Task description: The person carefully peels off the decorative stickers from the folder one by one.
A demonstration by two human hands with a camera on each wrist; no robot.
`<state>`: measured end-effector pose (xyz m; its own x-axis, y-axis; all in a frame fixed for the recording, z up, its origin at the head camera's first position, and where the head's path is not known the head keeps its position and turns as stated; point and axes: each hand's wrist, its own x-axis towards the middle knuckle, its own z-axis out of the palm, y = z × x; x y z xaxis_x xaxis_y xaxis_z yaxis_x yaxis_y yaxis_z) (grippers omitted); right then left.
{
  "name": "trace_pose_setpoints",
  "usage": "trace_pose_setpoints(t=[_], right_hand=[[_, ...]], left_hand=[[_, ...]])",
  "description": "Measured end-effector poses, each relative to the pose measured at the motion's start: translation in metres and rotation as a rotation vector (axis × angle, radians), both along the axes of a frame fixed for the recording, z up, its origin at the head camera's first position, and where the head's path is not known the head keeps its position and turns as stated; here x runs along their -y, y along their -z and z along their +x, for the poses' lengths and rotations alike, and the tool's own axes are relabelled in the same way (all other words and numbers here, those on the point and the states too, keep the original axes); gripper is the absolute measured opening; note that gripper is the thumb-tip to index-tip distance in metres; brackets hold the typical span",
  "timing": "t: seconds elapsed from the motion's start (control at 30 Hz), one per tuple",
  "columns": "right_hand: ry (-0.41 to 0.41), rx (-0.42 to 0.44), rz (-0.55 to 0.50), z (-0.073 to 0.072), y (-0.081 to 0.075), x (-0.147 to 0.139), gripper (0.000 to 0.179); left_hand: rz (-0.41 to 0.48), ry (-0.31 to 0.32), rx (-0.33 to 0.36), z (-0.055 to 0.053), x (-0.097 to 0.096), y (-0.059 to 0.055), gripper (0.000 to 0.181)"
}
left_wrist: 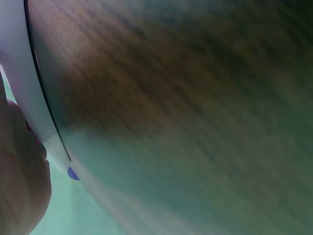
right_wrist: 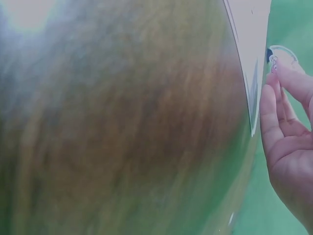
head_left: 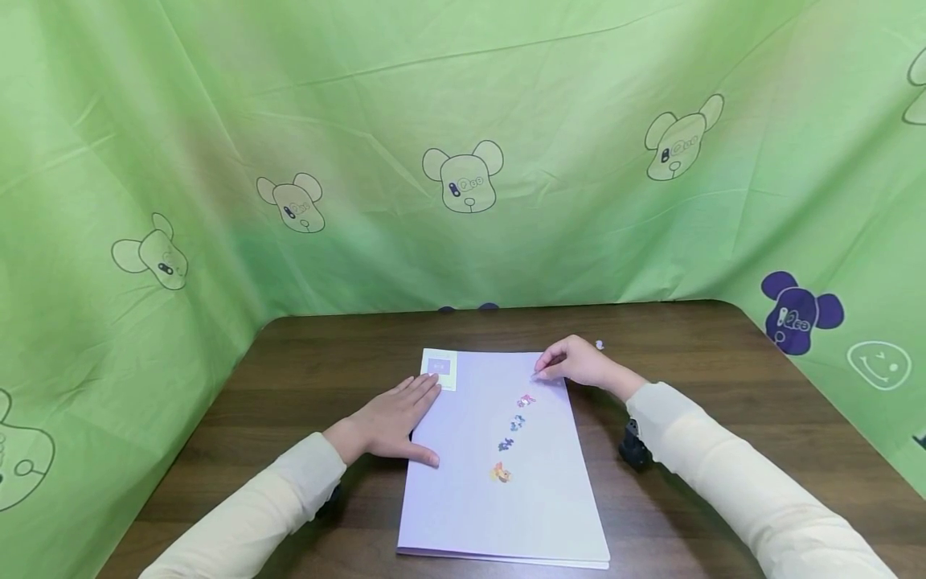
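A stack of white paper (head_left: 463, 507) lies on the table. My left hand (head_left: 398, 418) rests with spread fingers on its left edge, fingertips touching a small card (head_left: 450, 381) at the top left corner. Over the sheet's top right, my right hand (head_left: 579, 363) pinches a small, pale sticker (right_wrist: 274, 64) between thumb and forefinger. Below it runs a slanting row: a pink-and-white sticker (head_left: 526, 400), a light blue sticker (head_left: 517, 422), a dark blue sticker (head_left: 506, 444) and an orange sticker (head_left: 501, 473). In the left wrist view only part of the left hand (left_wrist: 24, 181) shows.
A tiny pale piece (head_left: 600, 344) lies on the brown wooden table (head_left: 325, 362) just beyond the right hand. Green cloth (head_left: 376, 257) printed with mouse-like heads hangs behind the table and along both sides.
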<state>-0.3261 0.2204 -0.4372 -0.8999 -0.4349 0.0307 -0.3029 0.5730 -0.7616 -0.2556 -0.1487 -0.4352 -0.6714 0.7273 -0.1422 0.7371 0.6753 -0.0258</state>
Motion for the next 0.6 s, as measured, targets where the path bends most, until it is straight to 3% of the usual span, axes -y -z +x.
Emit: trace_pose_setpoints(t=[0.27,0.6], right_hand=[[0.011,-0.008,-0.003,0.002,0.000,-0.003,0.013],[0.113,-0.028,-0.012,0.003,-0.001,-0.012,0.013]], left_hand=[[0.010,0.000,0.009,0.000,0.000,-0.001,0.117],[0.008,-0.012,0.014,0.003,-0.001,-0.003,0.117]])
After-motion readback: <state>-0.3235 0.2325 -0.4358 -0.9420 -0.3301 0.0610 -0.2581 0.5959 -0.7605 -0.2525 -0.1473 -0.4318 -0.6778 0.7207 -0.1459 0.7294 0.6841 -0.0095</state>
